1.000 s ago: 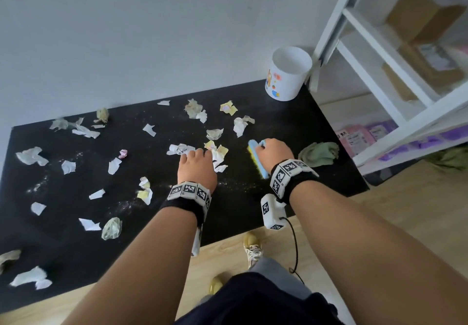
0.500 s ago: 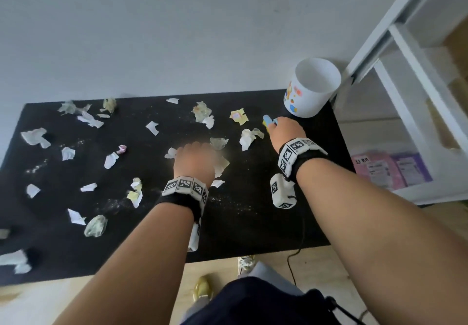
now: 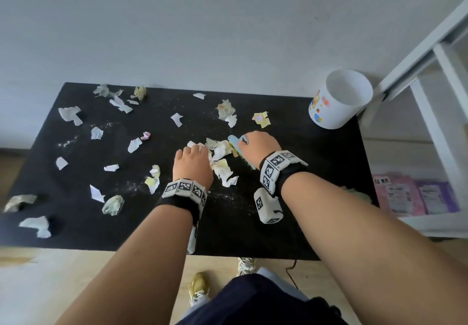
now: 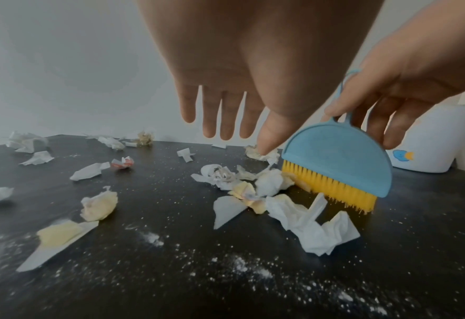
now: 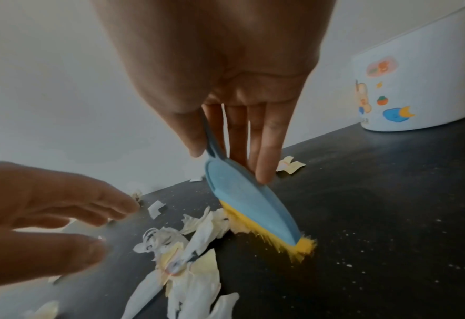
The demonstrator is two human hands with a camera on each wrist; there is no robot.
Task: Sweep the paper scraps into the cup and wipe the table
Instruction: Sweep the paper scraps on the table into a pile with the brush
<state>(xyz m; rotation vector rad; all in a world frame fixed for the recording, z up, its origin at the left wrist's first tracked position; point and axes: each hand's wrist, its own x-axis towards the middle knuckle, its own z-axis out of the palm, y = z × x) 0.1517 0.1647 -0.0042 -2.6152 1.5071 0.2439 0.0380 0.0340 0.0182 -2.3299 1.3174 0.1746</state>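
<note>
A blue brush with yellow bristles (image 4: 338, 172) stands on the black table (image 3: 316, 167), its bristles against a heap of paper scraps (image 3: 222, 165). My right hand (image 3: 257, 146) grips the brush (image 5: 247, 207) by its thin handle, fingers down its back. My left hand (image 3: 193, 160) hovers just left of the heap, fingers straight and spread (image 4: 223, 116), holding nothing. More scraps (image 3: 121, 104) lie scattered over the left half of the table. The white cup (image 3: 339, 102) with coloured stickers stands upright at the far right corner.
White powder specks (image 4: 239, 265) dot the table in front of the heap. A green cloth (image 3: 359, 194) shows at the right edge, mostly hidden by my right forearm. A white shelf frame (image 3: 430, 53) stands right of the cup, against the wall.
My right hand has brought the brush from near the cup leftward to the heap, pushing scraps toward my left hand. The left hand has stayed about where it was.
</note>
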